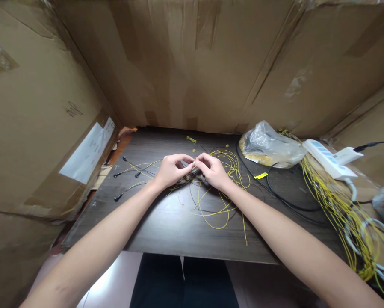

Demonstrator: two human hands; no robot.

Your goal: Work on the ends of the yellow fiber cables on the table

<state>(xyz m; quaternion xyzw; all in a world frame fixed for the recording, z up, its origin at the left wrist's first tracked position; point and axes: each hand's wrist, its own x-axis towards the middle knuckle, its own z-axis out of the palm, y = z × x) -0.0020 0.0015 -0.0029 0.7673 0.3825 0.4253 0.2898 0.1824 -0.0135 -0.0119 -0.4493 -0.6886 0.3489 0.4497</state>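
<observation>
My left hand [172, 170] and my right hand [212, 170] meet over the middle of a dark wooden table [166, 222]. Both have their fingers pinched together on a small bundle of thin black and yellow wires [194, 172] held between them. Loose yellow wire loops [220, 201] spread under and to the right of my right hand. Several thin leads with black plug ends [128, 171] fan out to the left of my left hand.
Cardboard sheets [192, 64] wall in the table at the back and both sides. A clear plastic bag [269, 143] lies at the back right, beside a white power strip [328, 159], a black cable [275, 192] and a heap of yellow wires [339, 209].
</observation>
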